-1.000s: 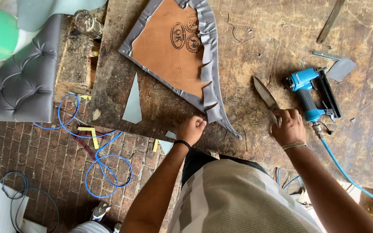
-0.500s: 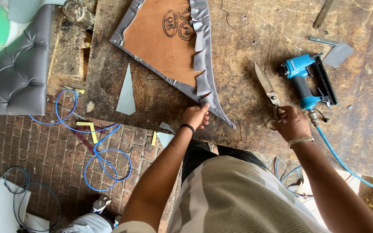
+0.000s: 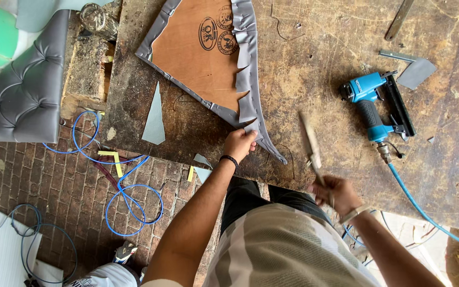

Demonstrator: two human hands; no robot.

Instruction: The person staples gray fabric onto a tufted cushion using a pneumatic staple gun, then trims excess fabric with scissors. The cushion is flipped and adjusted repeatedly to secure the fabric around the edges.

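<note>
The left hand (image 3: 238,144) pinches a grey vinyl flap (image 3: 251,126) at the edge of a triangular plywood panel (image 3: 197,58) bearing round black stamps. The right hand (image 3: 334,194) grips blurred scissors (image 3: 311,146), well right of the flap, on the scarred wooden worktop (image 3: 314,69). A blue staple gun (image 3: 374,109) lies beyond them.

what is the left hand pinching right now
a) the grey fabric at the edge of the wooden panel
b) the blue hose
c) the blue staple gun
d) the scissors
a: the left hand grips the grey fabric folded over the wooden panel; the scissors are in the right hand.
</note>
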